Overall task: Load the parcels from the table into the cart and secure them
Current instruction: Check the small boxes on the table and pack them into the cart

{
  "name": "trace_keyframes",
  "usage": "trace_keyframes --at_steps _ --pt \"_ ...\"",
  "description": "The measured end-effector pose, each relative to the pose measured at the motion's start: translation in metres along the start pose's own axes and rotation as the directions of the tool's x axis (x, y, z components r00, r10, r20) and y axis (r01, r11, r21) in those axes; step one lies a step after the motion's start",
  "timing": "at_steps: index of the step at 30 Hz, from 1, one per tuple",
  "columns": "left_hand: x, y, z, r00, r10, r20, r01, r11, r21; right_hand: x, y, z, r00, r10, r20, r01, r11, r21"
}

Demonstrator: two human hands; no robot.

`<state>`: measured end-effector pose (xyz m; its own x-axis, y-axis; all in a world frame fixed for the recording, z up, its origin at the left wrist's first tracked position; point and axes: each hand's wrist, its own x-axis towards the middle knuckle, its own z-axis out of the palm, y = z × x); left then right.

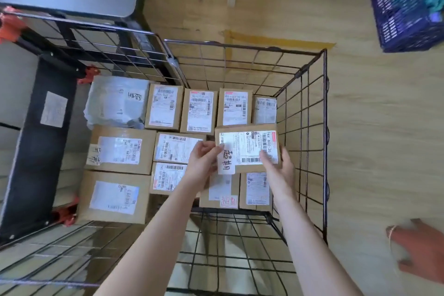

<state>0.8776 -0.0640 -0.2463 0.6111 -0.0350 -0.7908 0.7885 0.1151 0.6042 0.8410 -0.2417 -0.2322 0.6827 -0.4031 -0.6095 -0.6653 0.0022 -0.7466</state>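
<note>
1. The cardboard parcel (245, 144) is held label up over the wire cart (325, 151), near its right wall.
2. The left hand (204, 163) pinches the parcel's left edge.
3. The right hand (280, 168) grips its lower right corner.
4. Labelled boxes (120, 149) lie packed flat on the cart floor beneath.
5. A blue crate (406, 7) stands on the wooden floor, well apart.

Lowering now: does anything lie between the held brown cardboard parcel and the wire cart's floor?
Yes. The left hand and right hand hold the brown cardboard parcel over other labelled cardboard boxes that cover the black wire cart floor there.
</note>
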Motion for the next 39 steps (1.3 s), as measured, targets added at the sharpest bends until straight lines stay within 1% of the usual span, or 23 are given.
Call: trace_keyframes --at_steps 1,4,5,7,9,11,12,14,16,18,21,25,27,31,36,39 --pt "0.006 0.002 -0.001 0.999 -0.034 0.043 0.035 0.999 -0.034 0.006 -0.005 0.0 0.999 -0.035 -0.008 0.035 0.999 -0.006" --pt "0.018 0.002 0.003 0.987 -0.116 0.113 0.116 0.993 0.0 0.029 -0.013 0.001 0.993 -0.117 -0.021 0.116 0.991 -0.062" --pt "0.02 0.001 0.005 0.983 -0.131 0.132 0.132 0.991 -0.003 0.036 -0.015 0.002 0.992 -0.119 -0.034 0.117 0.992 -0.053" --pt "0.025 -0.002 0.013 0.978 -0.128 0.166 0.139 0.989 -0.057 0.045 -0.019 0.005 0.995 -0.069 -0.073 0.07 0.998 0.005" --pt "0.029 -0.005 0.027 0.985 -0.105 0.136 0.122 0.985 -0.126 0.048 -0.019 0.011 0.996 -0.026 -0.082 0.029 0.999 0.027" --pt "0.034 -0.006 0.045 0.996 -0.054 0.077 0.065 0.987 -0.147 0.046 -0.012 0.018 0.998 -0.033 -0.061 0.033 0.999 -0.006" --pt "0.036 -0.006 0.053 0.999 -0.012 0.041 0.017 0.994 -0.11 0.044 -0.006 0.02 0.997 -0.047 -0.059 0.046 0.998 -0.031" --pt "0.043 -0.007 0.069 0.995 0.095 -0.026 -0.093 0.994 0.057 0.04 0.004 0.021 0.995 -0.072 -0.063 0.069 0.996 -0.057" --pt "0.048 -0.009 0.081 0.973 0.215 -0.089 -0.192 0.957 0.216 0.039 0.007 0.02 0.993 -0.096 -0.073 0.091 0.994 -0.061" --pt "0.052 -0.012 0.093 0.948 0.293 -0.125 -0.246 0.922 0.298 0.041 0.007 0.019 0.991 -0.094 -0.092 0.09 0.995 -0.046" --pt "0.052 -0.013 0.105 0.924 0.34 -0.173 -0.264 0.898 0.352 0.046 0.005 0.022 0.993 -0.069 -0.099 0.069 0.998 -0.002" --pt "0.051 -0.021 0.102 0.94 0.304 -0.153 -0.251 0.922 0.294 0.054 0.007 0.035 0.984 -0.087 -0.154 0.087 0.996 -0.003" --pt "0.055 -0.023 0.098 0.948 0.283 -0.147 -0.236 0.932 0.276 0.057 0.008 0.04 0.983 -0.073 -0.169 0.075 0.997 0.004" --pt "0.059 -0.024 0.095 0.954 0.253 -0.163 -0.212 0.949 0.234 0.058 0.011 0.042 0.984 -0.05 -0.17 0.056 0.998 0.031" --pt "0.048 -0.027 0.09 0.95 0.23 -0.211 -0.202 0.969 0.143 0.051 0.017 0.038 0.983 -0.081 -0.164 0.087 0.996 0.035" --pt "0.039 -0.043 0.065 0.969 0.154 -0.191 -0.132 0.984 0.121 0.04 0.024 0.036 0.993 -0.019 -0.12 0.025 0.998 0.053"
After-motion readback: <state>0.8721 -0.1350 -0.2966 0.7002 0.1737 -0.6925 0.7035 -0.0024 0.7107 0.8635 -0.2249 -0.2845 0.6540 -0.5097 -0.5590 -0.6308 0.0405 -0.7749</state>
